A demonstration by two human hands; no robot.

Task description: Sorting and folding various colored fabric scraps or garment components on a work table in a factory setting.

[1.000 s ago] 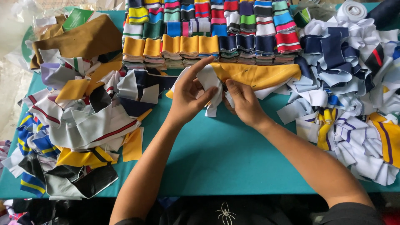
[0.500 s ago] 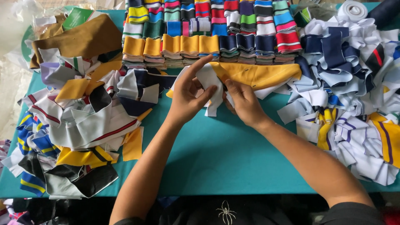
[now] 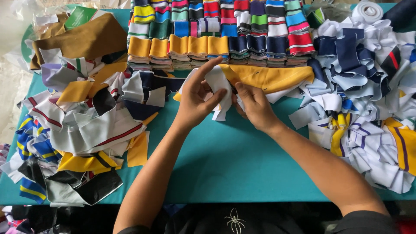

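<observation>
Head view: left hand (image 3: 197, 102) and right hand (image 3: 253, 106) are both pinching a white fabric strip (image 3: 219, 86), fingers curling closed around it above the teal table (image 3: 225, 160).

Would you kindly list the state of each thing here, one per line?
Left hand: gripping the white fabric strip.
Right hand: pinching the same strip.
Yellow cloth: lying flat behind the hands.
Folded striped bands: stacked in neat rows.
Left scrap pile: loose, jumbled.
Right scrap pile: loose, jumbled.
</observation>
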